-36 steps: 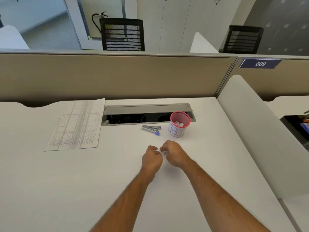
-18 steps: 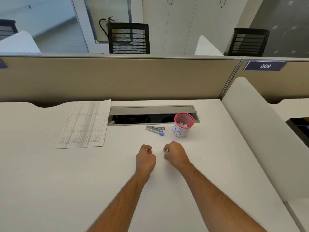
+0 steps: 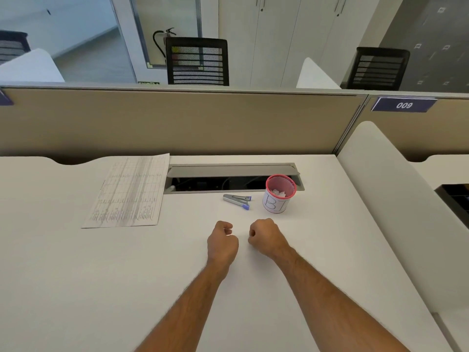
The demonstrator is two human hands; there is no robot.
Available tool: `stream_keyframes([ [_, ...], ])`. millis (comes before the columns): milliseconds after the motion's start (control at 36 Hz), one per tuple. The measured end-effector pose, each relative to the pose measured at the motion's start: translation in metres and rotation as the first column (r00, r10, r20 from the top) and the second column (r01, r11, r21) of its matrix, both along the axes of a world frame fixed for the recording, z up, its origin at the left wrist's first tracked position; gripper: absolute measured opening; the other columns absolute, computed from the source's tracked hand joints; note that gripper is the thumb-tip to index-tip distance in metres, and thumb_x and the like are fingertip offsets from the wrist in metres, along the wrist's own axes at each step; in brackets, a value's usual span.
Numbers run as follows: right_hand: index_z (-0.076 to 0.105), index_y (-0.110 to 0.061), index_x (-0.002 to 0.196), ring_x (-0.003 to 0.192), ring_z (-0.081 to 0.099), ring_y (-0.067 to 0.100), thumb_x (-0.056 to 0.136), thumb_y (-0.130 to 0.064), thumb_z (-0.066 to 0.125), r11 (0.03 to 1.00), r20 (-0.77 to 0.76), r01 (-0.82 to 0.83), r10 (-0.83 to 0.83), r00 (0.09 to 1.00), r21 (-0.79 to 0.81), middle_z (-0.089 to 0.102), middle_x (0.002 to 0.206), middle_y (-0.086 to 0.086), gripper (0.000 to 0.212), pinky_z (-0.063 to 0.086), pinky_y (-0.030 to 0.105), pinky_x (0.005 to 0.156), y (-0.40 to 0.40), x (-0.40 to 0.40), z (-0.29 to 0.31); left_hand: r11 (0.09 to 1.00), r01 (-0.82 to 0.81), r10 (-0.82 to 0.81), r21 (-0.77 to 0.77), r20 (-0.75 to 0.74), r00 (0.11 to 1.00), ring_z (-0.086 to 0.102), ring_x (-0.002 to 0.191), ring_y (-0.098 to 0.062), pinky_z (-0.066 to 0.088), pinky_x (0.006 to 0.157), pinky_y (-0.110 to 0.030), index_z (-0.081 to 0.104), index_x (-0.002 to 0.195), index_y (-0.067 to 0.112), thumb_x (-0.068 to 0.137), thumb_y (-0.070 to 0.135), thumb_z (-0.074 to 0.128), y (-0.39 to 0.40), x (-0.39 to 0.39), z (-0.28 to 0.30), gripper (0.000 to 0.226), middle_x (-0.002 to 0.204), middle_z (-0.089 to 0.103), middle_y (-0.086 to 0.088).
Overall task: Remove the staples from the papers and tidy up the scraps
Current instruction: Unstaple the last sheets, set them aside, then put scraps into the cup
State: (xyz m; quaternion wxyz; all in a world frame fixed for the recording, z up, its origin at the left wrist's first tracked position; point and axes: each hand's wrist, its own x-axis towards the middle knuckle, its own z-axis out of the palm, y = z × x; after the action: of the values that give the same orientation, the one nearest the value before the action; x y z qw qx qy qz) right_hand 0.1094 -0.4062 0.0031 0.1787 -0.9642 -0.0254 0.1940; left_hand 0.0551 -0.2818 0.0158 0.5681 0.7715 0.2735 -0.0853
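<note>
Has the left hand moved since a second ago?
Yes. The left hand has drawn leftward away from the right hand, judged against the staple remover; a gap now separates them.

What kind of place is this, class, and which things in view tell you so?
Most likely an open-plan office: a desk behind a partition panel, a numbered workstation sign, and mesh office chairs beyond.

Bright, even, diffuse lighting. Shadows on the desk (image 3: 76,288) are faint. Wide-angle distortion bends the frame edges. Focus is slightly soft throughout.
</note>
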Motion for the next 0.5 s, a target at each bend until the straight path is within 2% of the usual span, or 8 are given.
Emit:
stream_keyframes([
  [167,0.077,-0.007,0.098,0.086,0.072,0.021,0.087,-0.013,0.069,0.986,-0.079,0.135,-0.128,0.989,0.098,0.076,0.093,0.009,0.015,0.06,0.03,0.082,-0.01,0.004,0.007,1.0,0.003,-0.003,0.009,0.006,1.0,0.057,0.101,-0.017,0.044,0.06,-0.017,0.056,0.127,0.016,0.092,-0.01,0.045,-0.002,0.003,0.004,0.045,0.122,0.058,-0.001],
  [278,0.078,-0.006,0.093,0.069,0.073,0.016,0.085,-0.011,0.07,0.965,-0.094,0.191,-0.176,0.98,0.182,0.076,0.083,0.008,0.013,0.06,0.026,0.072,-0.022,0.005,0.015,1.0,0.001,-0.001,0.0,0.012,1.0,0.063,0.104,-0.023,0.046,0.059,-0.019,0.059,0.124,0.016,0.092,-0.008,0.043,-0.003,0.006,0.005,0.043,0.125,0.06,-0.002],
  [361,0.079,-0.004,0.089,0.066,0.074,0.017,0.082,-0.008,0.071,0.942,-0.042,0.204,-0.2,0.979,0.266,0.077,0.081,0.008,0.011,0.06,0.025,0.071,-0.031,0.009,0.029,1.0,0.004,-0.004,-0.011,0.018,1.0,0.065,0.108,-0.027,0.047,0.061,-0.022,0.06,0.123,0.015,0.092,-0.007,0.042,-0.005,0.009,0.007,0.043,0.126,0.06,-0.002],
  [444,0.077,-0.003,0.077,0.062,0.075,0.019,0.079,-0.002,0.068,0.913,0.044,0.201,-0.231,0.972,0.355,0.075,0.073,0.008,0.01,0.054,0.018,0.06,-0.04,0.017,0.051,1.0,0.01,-0.01,-0.007,0.015,1.0,0.063,0.112,-0.026,0.05,0.074,-0.025,0.06,0.125,0.015,0.093,-0.008,0.042,-0.008,0.013,0.006,0.043,0.126,0.059,-0.002],
  [500,0.074,-0.006,0.068,0.057,0.072,0.015,0.079,-0.002,0.066,0.905,0.095,0.197,-0.25,0.964,0.378,0.071,0.064,0.003,0.014,0.048,0.016,0.054,-0.046,0.024,0.065,1.0,0.014,-0.014,-0.001,0.011,1.0,0.063,0.111,-0.025,0.05,0.073,-0.025,0.06,0.125,0.015,0.094,-0.008,0.043,-0.01,0.014,0.007,0.042,0.125,0.059,-0.002],
])
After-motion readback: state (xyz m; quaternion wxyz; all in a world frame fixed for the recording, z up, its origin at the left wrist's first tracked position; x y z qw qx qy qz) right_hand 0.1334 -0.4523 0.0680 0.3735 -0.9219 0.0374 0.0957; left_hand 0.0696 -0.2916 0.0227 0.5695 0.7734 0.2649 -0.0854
